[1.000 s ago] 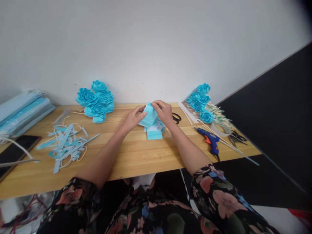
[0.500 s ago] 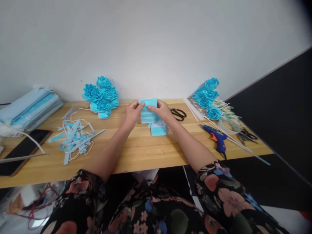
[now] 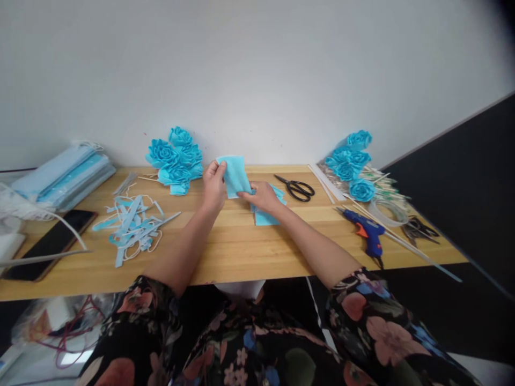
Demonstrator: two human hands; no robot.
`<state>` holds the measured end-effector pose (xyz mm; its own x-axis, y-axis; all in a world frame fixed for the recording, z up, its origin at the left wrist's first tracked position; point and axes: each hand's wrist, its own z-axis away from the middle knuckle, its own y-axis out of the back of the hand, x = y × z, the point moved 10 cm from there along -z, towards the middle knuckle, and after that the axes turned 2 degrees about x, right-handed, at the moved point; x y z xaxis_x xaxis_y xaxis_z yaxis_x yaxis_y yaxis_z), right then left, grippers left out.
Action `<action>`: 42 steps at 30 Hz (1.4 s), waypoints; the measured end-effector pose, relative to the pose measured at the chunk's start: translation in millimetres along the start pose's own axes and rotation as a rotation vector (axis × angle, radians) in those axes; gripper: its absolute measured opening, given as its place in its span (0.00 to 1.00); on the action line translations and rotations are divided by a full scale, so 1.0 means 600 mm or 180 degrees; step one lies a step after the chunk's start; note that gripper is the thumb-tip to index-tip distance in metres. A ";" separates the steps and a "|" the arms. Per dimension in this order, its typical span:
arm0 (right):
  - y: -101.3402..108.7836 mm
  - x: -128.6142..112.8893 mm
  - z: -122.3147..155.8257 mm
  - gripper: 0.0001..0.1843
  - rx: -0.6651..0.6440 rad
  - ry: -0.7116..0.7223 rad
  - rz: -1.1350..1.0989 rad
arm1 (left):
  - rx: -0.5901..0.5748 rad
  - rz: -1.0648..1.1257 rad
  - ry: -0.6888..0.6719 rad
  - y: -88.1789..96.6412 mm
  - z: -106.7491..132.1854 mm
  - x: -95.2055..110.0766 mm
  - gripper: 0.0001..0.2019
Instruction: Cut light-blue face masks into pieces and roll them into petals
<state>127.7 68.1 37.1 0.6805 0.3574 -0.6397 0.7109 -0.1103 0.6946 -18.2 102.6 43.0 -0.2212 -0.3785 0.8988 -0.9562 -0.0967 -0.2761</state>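
Observation:
A light-blue rectangle of face-mask fabric (image 3: 235, 176) is held up between my two hands, just above the wooden table. My left hand (image 3: 214, 181) pinches its upper left edge with thumb and fingers. At its lower right corner, my right hand (image 3: 263, 197) grips the cloth between thumb and fingers. Beneath and behind the right hand lie more blue fabric pieces (image 3: 266, 218), partly hidden by it. Black-handled scissors (image 3: 296, 188) rest to the right of these pieces, blades pointing up and left.
Blue fabric roses stand in a left bunch (image 3: 177, 161) and a right bunch (image 3: 349, 161). Cut strips (image 3: 134, 228), a phone (image 3: 52, 244) and packed masks (image 3: 64, 174) occupy the left. On the right lie a blue glue gun (image 3: 368, 230), thin sticks, a tape roll (image 3: 388, 213) and pliers (image 3: 420, 229).
The fabric has moved left and now hangs tilted. My right hand has slid from its upper edge to its lower right corner. The scissors are now fully visible. The view has shifted slightly.

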 end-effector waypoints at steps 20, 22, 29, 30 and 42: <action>0.006 -0.044 0.013 0.25 -0.0251 0.0233 -0.0993 | 0.0636 -0.1310 -0.0611 0.034 0.017 0.032 0.18; 0.014 -0.038 0.012 0.26 -0.0015 0.0119 -0.0924 | 0.0558 -0.1471 -0.0648 0.020 0.029 0.036 0.17; 0.030 -0.010 0.021 0.29 0.0905 -0.0265 -0.0781 | 0.0373 -0.1550 -0.0608 -0.018 0.058 0.039 0.14; 0.034 -0.009 0.023 0.28 0.0999 -0.0270 -0.0821 | 0.0381 -0.1517 -0.0587 -0.018 0.058 0.039 0.14; 0.072 0.027 0.016 0.30 0.1280 -0.0558 -0.1592 | 0.0477 -0.1360 -0.0616 -0.005 0.047 0.041 0.16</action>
<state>170.9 60.2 53.7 0.2460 0.3029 -0.9207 0.9363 -0.3198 0.1449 -15.5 67.8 56.1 0.2381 -0.4389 0.8664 -0.9125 -0.4066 0.0448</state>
